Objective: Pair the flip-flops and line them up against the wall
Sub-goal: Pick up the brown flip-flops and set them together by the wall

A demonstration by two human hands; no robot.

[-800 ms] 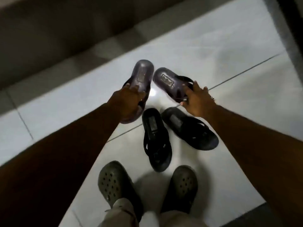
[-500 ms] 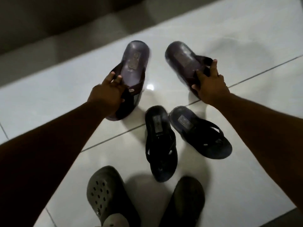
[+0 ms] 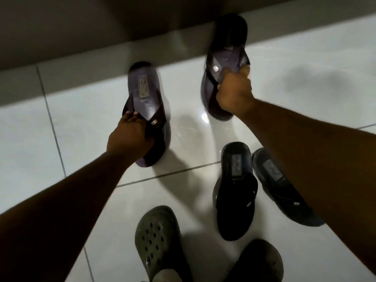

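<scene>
My left hand (image 3: pixel 132 135) grips a purple flip-flop (image 3: pixel 145 90) by its strap, heel end pointing toward the wall. A second purple flip-flop (image 3: pixel 227 43) is in my right hand (image 3: pixel 234 92), held further forward, its heel reaching the dark wall base (image 3: pixel 101 27). Two black flip-flops lie on the white tiles at the lower right: one (image 3: pixel 236 188) is fully visible, the other (image 3: pixel 272 176) is partly covered by my right forearm.
My two feet in dark clogs (image 3: pixel 160 245) stand at the bottom of the view. The white tiled floor (image 3: pixel 61 119) runs up to the dark wall along the top. Grout lines cross the tiles.
Both hands have carried the purple flip-flops forward toward the wall and spread them apart. The right one now reaches the wall base. The black pair has not moved.
</scene>
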